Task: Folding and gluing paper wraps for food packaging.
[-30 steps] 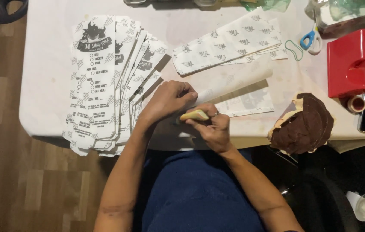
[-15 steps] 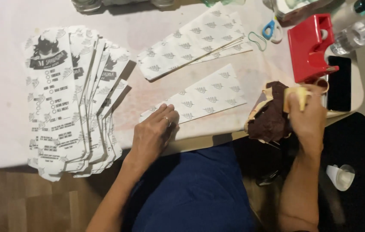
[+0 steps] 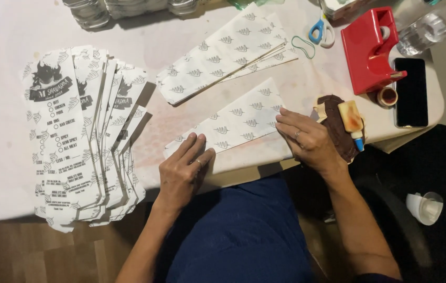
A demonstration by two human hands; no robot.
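Finished stack (image 3: 76, 141): many printed bags fanned at left.
Your left hand (image 3: 183, 170): fingers flat, open, pressing the near paper bag (image 3: 233, 123).
Your right hand (image 3: 307, 139): open, pressing its right end.
Glue bottle (image 3: 351, 120): set down right.
Left: far bags (image 3: 228, 52) apparently waiting.

Far right on table (image 3: 8, 36): red tape dispenser (image 3: 368, 50), black phone (image 3: 410, 92), blue-handled scissors (image 3: 320, 31). Left: fanned stack of printed paper bags (image 3: 78, 136).
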